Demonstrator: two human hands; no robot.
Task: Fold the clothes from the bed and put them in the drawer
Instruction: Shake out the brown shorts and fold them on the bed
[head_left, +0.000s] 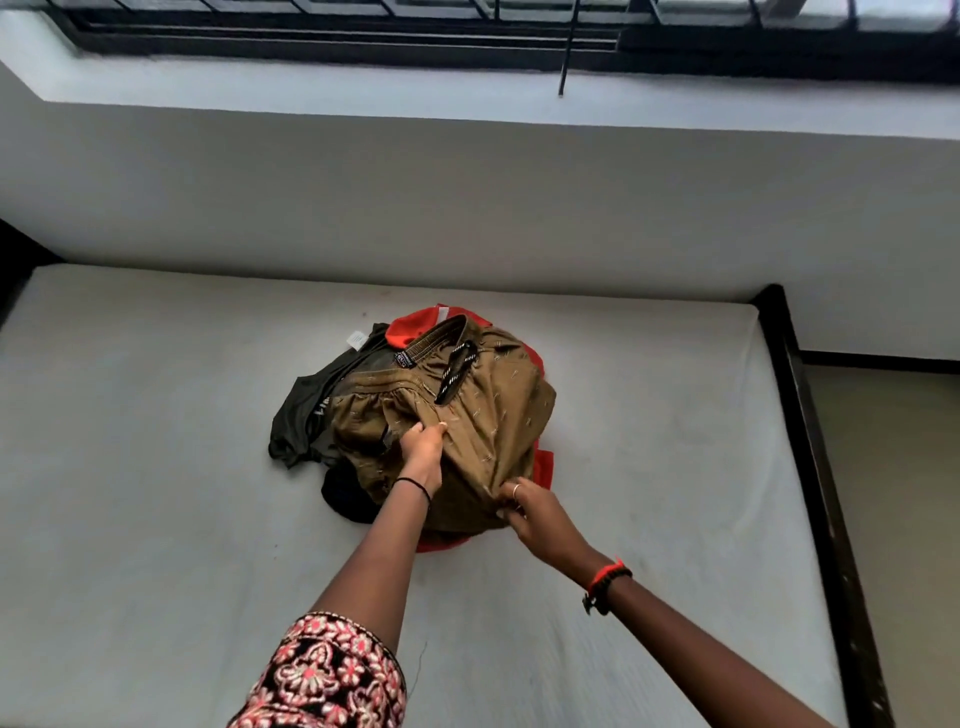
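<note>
Left hand (423, 449) pinches a fold of the brown shorts (483, 410) near their middle, thumb and fingers curled into the cloth. Right hand (527, 509) grips the near hem of the same shorts, fingers curled round it, ring on one finger. Shorts lie on top of the other clothes, mid-mattress (156, 467), waistband to the far side with a striped drawstring (457, 374) lying across it. Under them is a red garment (413, 326), showing at the far, right and near sides. A dark grey-green garment (298, 410) spills left and a black piece (343, 493) sits at near-left. All crumpled, none folded.

Step, as I judge it: taking the first item off the heap, folding not begun. Next move calls for lifting the shorts clear without dragging the red garment along, then shaking them out and laying them flat on bare mattress, which has room on either side. The cloth looks limp, so both grips need to hold.

Hidden: drawer not in view anywhere. Can't tell how many garments there are, since the shorts cover the lower ones. Right fingertips are tucked into the cloth. White tag (356, 340) on the dark garment, print unreadable. Patterned sleeve (322, 675) cut off at the near edge. Dark bed frame (810, 441) runs down the right side. Window grille (363, 26) at far top is cut off.
</note>
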